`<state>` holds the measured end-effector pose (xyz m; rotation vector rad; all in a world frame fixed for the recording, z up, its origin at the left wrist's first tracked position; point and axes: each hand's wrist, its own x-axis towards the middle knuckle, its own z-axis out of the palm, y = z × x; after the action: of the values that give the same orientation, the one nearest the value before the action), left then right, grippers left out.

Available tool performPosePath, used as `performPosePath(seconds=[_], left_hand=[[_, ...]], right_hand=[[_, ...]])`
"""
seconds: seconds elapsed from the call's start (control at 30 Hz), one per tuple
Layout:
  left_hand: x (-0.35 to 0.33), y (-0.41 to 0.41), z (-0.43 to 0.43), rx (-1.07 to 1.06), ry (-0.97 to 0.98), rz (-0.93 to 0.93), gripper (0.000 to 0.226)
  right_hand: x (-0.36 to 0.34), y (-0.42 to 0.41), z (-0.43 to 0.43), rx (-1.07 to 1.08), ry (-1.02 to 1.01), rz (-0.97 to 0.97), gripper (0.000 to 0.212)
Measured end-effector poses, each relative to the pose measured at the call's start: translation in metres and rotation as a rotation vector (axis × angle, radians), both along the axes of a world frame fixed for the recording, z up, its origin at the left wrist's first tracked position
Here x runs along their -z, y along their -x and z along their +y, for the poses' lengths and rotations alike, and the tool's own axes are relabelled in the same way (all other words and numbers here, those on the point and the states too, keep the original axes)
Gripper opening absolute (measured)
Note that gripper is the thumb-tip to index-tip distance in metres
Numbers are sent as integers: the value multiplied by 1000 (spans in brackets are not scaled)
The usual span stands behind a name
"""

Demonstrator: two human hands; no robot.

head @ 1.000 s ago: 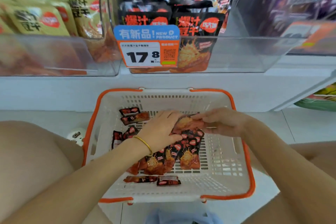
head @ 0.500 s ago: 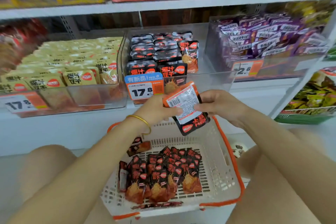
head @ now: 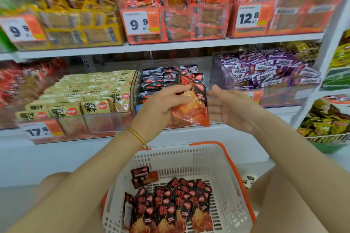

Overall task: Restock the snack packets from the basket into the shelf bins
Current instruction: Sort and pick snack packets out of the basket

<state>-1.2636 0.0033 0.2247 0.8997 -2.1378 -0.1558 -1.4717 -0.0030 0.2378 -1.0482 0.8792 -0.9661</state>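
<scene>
Packet raised in front of its shelf bin

The snack packet (head: 191, 108) is held near upright, top tilted toward the clear bin (head: 136, 81) just behind it, with the grip of the left hand (head: 161, 108) curled round its left edge; the right hand (head: 229, 108) is spread open just beside it, holding nothing, above the basket (head: 223, 185)

L hand (head: 161, 106) raised, curled round a packet (head: 191, 113); R hand (head: 231, 109) beside it, open, palm inward.

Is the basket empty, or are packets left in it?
Not empty: a pile of black-and-red snack packets lies on the floor of the white basket.
</scene>
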Motion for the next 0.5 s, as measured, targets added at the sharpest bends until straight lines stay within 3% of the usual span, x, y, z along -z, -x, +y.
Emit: performPosePath(seconds=[0.1, 0.37, 0.5], left_hand=[[-2, -3, 1, -44, -102, -169, 51], [-1, 14, -21, -114, -371, 328, 37], [-1, 27, -47, -134, -311, 310, 37]], right_hand=[[5, -5, -5, 26, 129, 79, 20], [10, -4, -32, 149, 251, 228, 26], [4, -4, -55, 190, 261, 253, 10]])
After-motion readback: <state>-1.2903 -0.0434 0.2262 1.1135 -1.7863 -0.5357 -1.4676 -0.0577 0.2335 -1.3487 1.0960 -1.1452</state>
